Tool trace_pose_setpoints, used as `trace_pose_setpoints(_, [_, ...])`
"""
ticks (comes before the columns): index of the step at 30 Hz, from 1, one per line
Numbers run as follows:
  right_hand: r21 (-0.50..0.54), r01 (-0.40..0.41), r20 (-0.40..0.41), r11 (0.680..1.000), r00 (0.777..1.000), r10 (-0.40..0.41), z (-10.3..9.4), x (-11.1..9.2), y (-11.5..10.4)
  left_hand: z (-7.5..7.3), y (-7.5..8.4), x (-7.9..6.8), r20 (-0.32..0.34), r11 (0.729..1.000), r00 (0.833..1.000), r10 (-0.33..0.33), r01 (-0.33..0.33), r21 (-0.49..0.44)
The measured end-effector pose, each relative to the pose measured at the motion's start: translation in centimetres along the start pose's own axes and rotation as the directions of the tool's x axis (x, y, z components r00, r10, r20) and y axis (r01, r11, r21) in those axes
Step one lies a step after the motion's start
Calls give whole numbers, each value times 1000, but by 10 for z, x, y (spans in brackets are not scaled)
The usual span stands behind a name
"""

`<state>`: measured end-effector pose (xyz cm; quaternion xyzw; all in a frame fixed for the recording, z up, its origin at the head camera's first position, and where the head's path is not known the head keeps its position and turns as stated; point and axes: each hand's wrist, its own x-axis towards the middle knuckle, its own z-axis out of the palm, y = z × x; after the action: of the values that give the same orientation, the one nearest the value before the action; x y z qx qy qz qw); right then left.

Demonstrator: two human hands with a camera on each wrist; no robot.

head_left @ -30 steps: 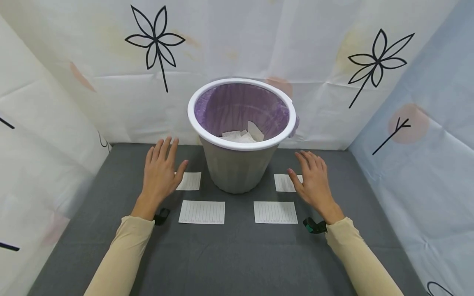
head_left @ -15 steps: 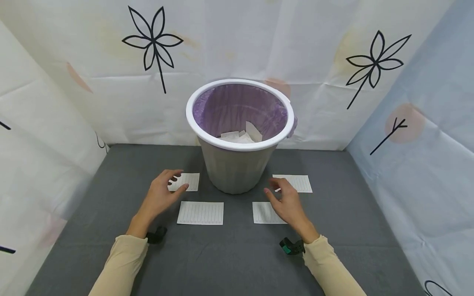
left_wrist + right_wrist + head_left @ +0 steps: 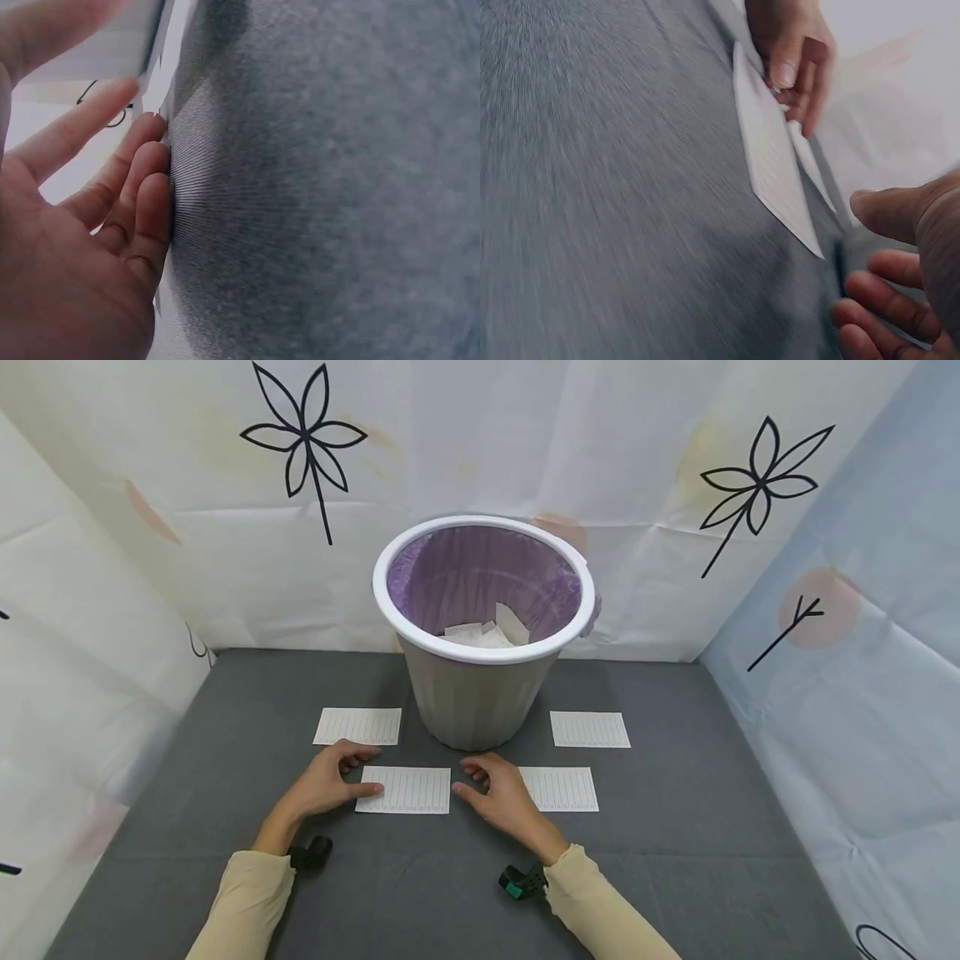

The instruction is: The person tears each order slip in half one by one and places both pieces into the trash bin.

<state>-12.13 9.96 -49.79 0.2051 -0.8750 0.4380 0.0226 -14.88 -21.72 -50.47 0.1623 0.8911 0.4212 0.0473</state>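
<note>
My left hand [image 3: 326,783] is at the left end of the front left paper slip [image 3: 412,791], its thumb over that end and its fingers loosely bent. In the left wrist view, the lower fingertips [image 3: 154,195] meet the grey surface. My right hand [image 3: 504,797], thumb and fingers apart, hovers between this slip and the front right slip [image 3: 562,789], partly covering the latter. Neither hand holds anything. In the right wrist view, the front left slip [image 3: 772,146] lies between both hands. Behind them lie the back left slip [image 3: 360,725] and the back right slip [image 3: 591,730].
A grey bin [image 3: 480,693] with a white rim and purple liner stands behind the hands, with paper pieces [image 3: 487,635] inside. Printed cloth walls [image 3: 480,435] surround the grey-covered table [image 3: 420,893] at the back and both sides.
Both hands have come down and back from beside the bin. The right hand has swung left from the right-hand slips toward the front left slip. The slips have stayed put.
</note>
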Motion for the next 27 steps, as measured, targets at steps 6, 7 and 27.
trace_pose_setpoints(6, [-124, -43, 59, 991, 997, 50, 21, 7, -9, -1, -2, 1, 71, 1000, 997, 27, -28, 15])
trace_pose_setpoints(7, [-137, -43, 66, 990, 996, 52, 24, 8, -9, -1, -2, 1, 79, 999, 996, 28, -29, 15])
trace_pose_setpoints(27, [21, -56, -35, 998, 998, 56, 39, 13, -15, 3, 11, 4, 95, 1000, 995, 12, -10, -22])
